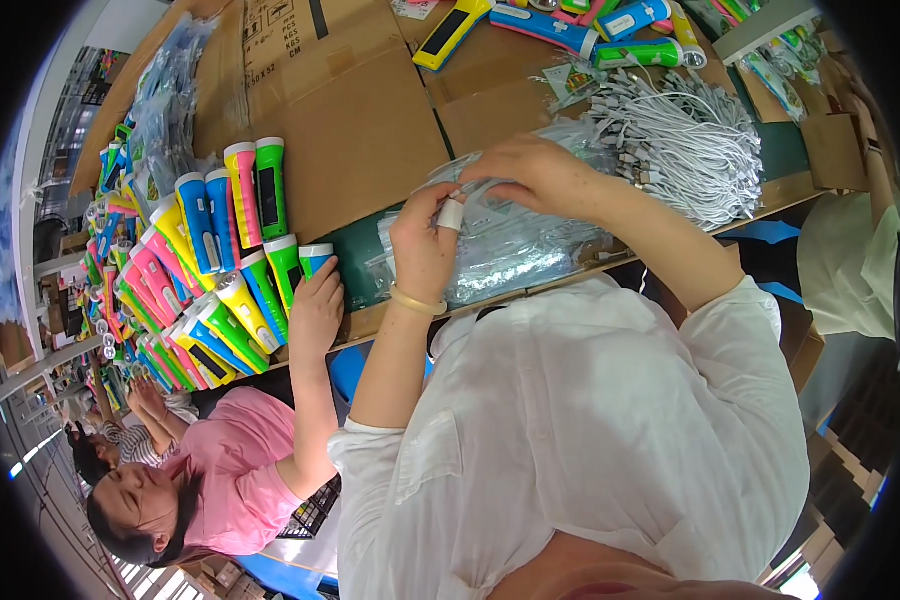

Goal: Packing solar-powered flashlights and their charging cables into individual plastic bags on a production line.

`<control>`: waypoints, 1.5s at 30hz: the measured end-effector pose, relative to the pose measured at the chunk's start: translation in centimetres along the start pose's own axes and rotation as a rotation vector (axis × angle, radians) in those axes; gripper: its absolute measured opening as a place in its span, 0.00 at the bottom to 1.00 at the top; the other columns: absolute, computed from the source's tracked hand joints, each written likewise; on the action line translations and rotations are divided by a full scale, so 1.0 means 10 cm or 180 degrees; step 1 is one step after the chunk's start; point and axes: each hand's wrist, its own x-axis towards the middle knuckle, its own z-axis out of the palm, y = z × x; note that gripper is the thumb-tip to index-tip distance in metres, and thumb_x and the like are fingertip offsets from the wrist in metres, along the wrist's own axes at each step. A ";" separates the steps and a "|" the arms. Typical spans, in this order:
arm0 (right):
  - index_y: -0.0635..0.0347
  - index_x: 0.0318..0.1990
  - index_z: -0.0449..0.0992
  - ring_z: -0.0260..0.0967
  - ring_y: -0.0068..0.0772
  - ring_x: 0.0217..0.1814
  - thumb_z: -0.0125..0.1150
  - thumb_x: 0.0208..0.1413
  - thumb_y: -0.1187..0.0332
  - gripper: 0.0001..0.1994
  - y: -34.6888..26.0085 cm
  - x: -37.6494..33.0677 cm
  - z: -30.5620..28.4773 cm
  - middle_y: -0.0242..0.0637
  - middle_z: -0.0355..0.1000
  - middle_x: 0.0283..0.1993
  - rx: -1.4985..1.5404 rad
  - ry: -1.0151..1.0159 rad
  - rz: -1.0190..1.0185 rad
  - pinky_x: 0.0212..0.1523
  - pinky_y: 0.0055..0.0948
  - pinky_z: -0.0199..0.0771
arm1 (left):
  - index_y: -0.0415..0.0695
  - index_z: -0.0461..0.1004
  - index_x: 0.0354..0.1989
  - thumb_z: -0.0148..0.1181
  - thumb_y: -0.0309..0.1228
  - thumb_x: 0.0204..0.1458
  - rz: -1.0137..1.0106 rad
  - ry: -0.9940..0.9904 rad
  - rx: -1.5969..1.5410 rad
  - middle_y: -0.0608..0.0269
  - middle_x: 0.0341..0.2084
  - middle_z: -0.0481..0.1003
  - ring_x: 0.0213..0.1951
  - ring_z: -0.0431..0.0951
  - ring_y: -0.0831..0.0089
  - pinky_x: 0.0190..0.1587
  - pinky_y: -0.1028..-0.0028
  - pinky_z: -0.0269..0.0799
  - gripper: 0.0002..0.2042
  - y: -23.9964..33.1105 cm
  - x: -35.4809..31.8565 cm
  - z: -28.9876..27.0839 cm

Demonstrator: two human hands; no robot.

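My left hand (pixel 425 245) is closed, its fingertips pinched together beside a white wrap (pixel 452 214) around the thumb. My right hand (pixel 535 178) reaches in from the right with bent fingers, and its fingertips meet those of the left. Whatever is between the fingertips is too small to make out. Both hands are over a pile of clear plastic bags (pixel 530 255) at the table's near edge. Right beside the pile lies a big bundle of white charging cables (pixel 675 150) with pale plugs.
Rows of coloured flashlights (pixel 220 260) stand and lie on the left, where a co-worker's hand (pixel 317 305) touches a blue one. A flattened cardboard sheet (pixel 340 110) covers the table's middle. More flashlights (pixel 550 30) lie at the far side. Another person's sleeve (pixel 850 260) shows at right.
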 end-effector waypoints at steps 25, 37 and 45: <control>0.55 0.56 0.77 0.75 0.44 0.56 0.65 0.55 0.67 0.20 1.91 -0.55 -2.07 0.41 0.77 0.54 -0.2158 -0.0326 0.1844 0.58 0.38 0.72 | 0.41 0.77 0.33 0.61 0.18 0.40 0.1519 -0.0507 0.0347 0.57 0.44 0.78 0.38 0.79 0.58 0.38 0.66 0.75 0.10 0.13 0.00 -0.02; 0.58 0.58 0.71 0.70 0.51 0.59 0.69 0.48 0.70 0.26 1.31 -0.68 -2.46 0.46 0.72 0.57 -0.2283 -0.0085 0.1307 0.56 0.41 0.72 | 0.43 0.79 0.34 0.63 0.21 0.42 0.1685 -0.1345 -0.0133 0.59 0.30 0.76 0.30 0.78 0.61 0.32 0.68 0.73 0.09 0.25 -0.07 0.02; 0.57 0.54 0.73 0.66 0.13 0.34 0.65 0.52 0.68 0.20 -0.16 -0.41 -2.24 0.28 0.72 0.40 0.0927 -0.0569 0.1964 0.29 0.16 0.65 | 0.45 0.79 0.36 0.59 0.18 0.30 0.2041 -0.1240 0.0269 0.62 0.30 0.72 0.32 0.75 0.63 0.31 0.67 0.71 0.18 0.29 -0.09 0.05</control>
